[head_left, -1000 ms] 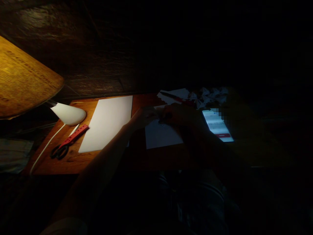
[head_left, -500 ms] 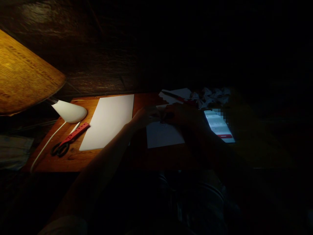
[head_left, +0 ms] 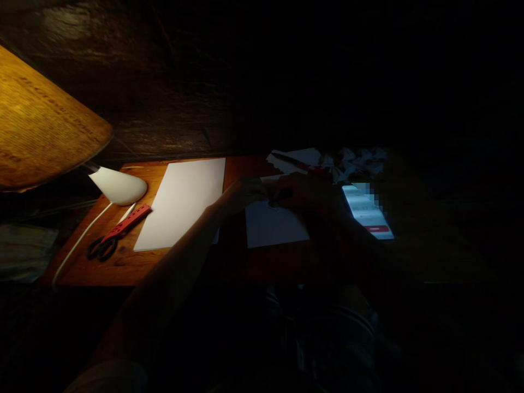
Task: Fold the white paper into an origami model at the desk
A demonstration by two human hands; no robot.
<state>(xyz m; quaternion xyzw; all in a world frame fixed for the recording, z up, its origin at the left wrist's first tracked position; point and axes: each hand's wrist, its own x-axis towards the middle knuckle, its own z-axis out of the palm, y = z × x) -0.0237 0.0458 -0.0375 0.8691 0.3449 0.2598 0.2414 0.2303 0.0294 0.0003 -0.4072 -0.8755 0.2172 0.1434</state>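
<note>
The left forearm [head_left: 176, 256] reaches up from the lower left, angled across the desk, and the left hand [head_left: 244, 196] lies low with its fingers pointing right, at the top edge of a small sheet of white paper [head_left: 274, 226]. The right hand [head_left: 305, 196] comes in from the lower right, deep in shadow, close beside the left, with its fingertips [head_left: 278, 200] bent down onto the same sheet. The dimness hides whether either hand pinches anything; a small dark shape at the right fingertips is too unclear to name. The sheet lies on a wooden desk [head_left: 123, 267], between a larger white sheet [head_left: 180, 204] and a lit smartphone [head_left: 366, 213]. Black-handled scissors [head_left: 102, 248], a red perforated strip [head_left: 129, 222], a white desk lamp [head_left: 118, 186] and crumpled paper [head_left: 352, 161] lie further off.
</note>
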